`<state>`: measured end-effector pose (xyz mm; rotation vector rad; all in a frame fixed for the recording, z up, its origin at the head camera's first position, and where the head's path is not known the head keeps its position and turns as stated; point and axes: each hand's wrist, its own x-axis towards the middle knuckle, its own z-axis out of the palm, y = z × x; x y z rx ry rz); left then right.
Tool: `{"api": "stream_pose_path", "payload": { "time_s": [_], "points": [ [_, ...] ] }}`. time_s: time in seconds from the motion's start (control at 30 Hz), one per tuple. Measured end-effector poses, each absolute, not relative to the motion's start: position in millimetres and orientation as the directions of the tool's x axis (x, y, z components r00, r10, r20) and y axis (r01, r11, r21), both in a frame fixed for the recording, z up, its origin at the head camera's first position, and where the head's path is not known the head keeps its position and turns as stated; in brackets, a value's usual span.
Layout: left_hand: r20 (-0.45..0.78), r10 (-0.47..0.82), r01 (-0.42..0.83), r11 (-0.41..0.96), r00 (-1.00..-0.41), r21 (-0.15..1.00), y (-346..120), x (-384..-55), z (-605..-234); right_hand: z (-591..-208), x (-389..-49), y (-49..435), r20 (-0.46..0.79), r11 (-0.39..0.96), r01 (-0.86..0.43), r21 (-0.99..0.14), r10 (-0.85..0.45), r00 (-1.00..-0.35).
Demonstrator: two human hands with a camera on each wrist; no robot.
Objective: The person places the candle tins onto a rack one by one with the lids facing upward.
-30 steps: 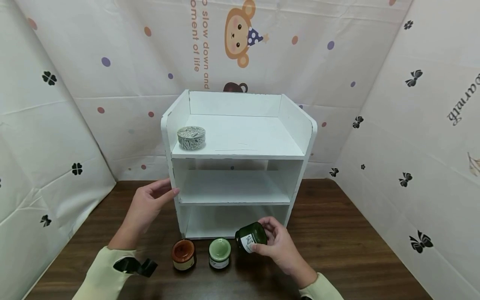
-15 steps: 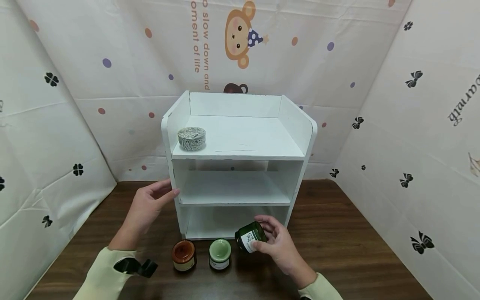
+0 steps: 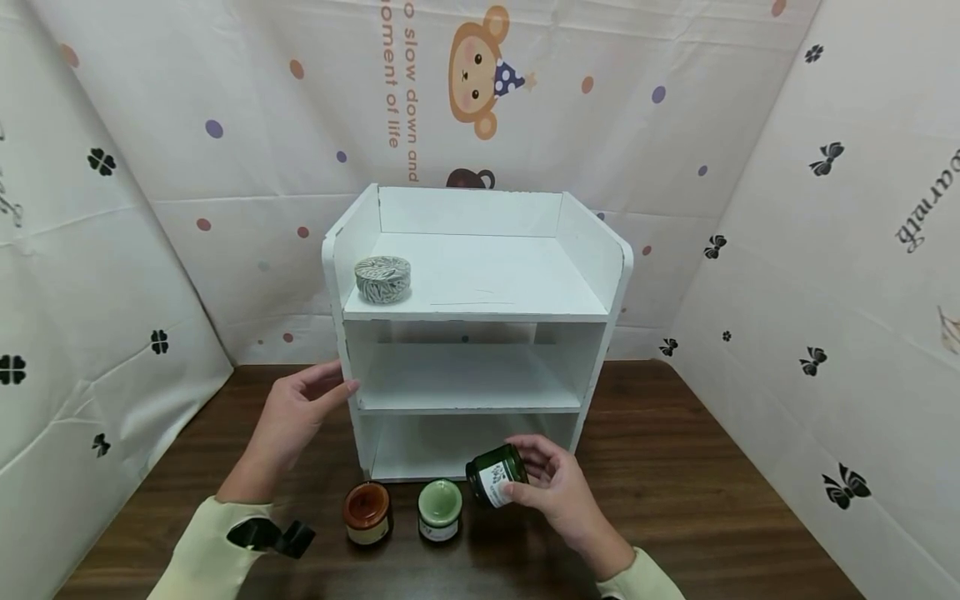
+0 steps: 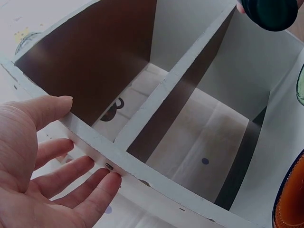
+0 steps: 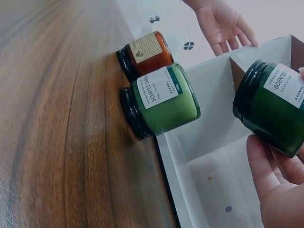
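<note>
My right hand [image 3: 558, 492] holds a dark green scented candle jar [image 5: 280, 102], thumb on its white label. The jar tilts, black lid toward the lower left, just before the bottom compartment of a white shelf [image 3: 480, 410]. My left hand [image 3: 300, 412] grips the shelf's left side panel, with the thumb over its front edge and the fingers along the outside [image 4: 71, 166]. On the table before the shelf, an amber candle jar [image 3: 367, 512] and a light green candle jar [image 3: 439, 510] stand upside down on their black lids.
A round tin with a grey leaf pattern [image 3: 383, 279] sits at the left of the top shelf. The dark wooden table [image 3: 675, 483] is bordered by printed white cloth [image 3: 750, 250] at the back and sides.
My right hand has shifted slightly left with the dark green candle jar, whose label has turned a little more into view. My left hand stays on the shelf's side.
</note>
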<state>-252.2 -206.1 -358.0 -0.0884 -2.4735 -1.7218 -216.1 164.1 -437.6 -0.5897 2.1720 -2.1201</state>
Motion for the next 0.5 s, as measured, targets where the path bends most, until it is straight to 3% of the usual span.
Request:
{"api": "stream_pose_path", "payload": {
  "time_s": [0.5],
  "points": [
    [0.145, -0.022, 0.129, 0.344, -0.989, 0.93, -206.3, -253.4, -359.3, -438.3, -214.9, 161.1, 0.254, -0.185, -0.199, -0.962, -0.352, -0.901]
  ]
}}
